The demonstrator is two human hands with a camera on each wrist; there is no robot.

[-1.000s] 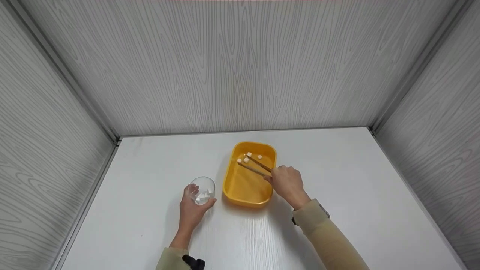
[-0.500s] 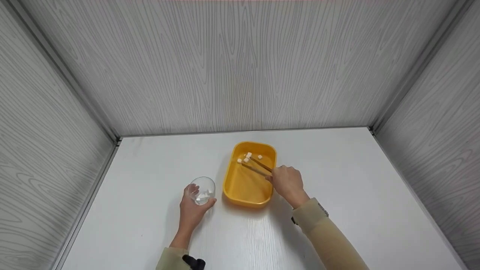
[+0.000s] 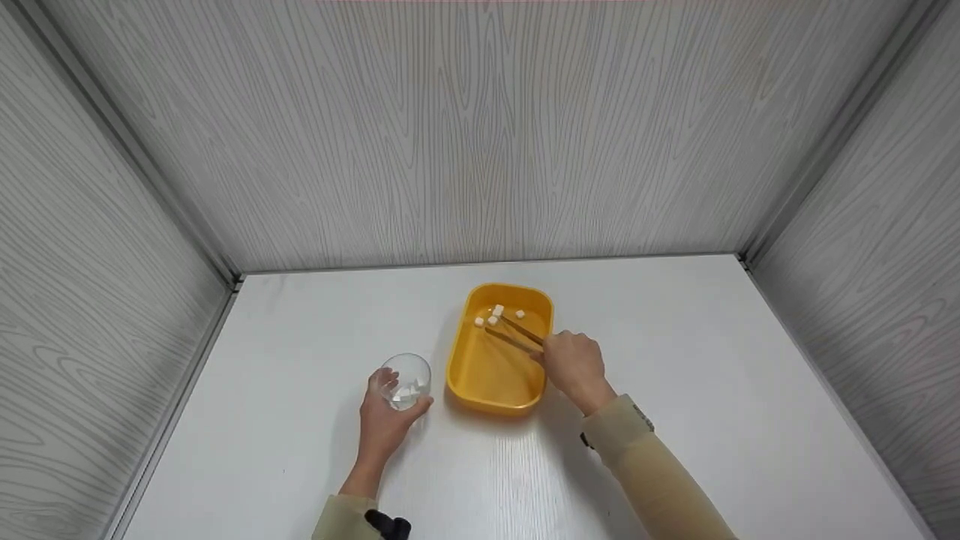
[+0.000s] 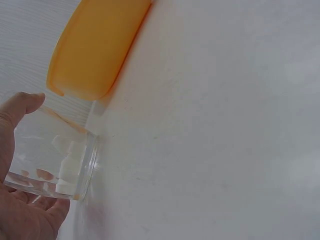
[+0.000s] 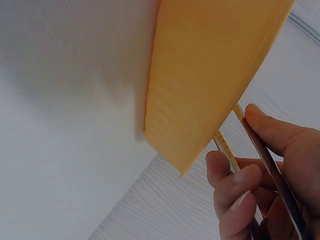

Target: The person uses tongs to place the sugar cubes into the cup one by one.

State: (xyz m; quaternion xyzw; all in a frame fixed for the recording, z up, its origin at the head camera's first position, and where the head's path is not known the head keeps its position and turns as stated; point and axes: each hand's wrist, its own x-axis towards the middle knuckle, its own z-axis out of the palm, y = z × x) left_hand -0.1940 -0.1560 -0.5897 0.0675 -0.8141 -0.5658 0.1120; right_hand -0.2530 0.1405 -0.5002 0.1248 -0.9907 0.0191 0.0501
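Observation:
My left hand (image 3: 384,424) holds a clear drinking glass (image 3: 406,381) upright on the table, thumb on one side and fingers round the other. Several white cubes (image 4: 70,165) lie at the bottom of the glass in the left wrist view. In my right hand (image 3: 576,367) is a pair of metal tongs (image 5: 270,162), gripped between thumb and fingers over the right rim of a yellow tray (image 3: 491,405). The tongs' two arms are apart, with tips inside the tray close to several small white cubes (image 3: 498,310). The tray wall hides those tips in the right wrist view.
The white table (image 3: 300,337) runs back to a grey wood-grain panel (image 3: 480,135). Similar panels stand on the left (image 3: 90,300) and right (image 3: 877,300). The tray stands right of the glass, a small gap between them.
The tongs' tips have shifted slightly right and closer together, drawing away from the leftmost cube. My left hand and the glass have stayed in place.

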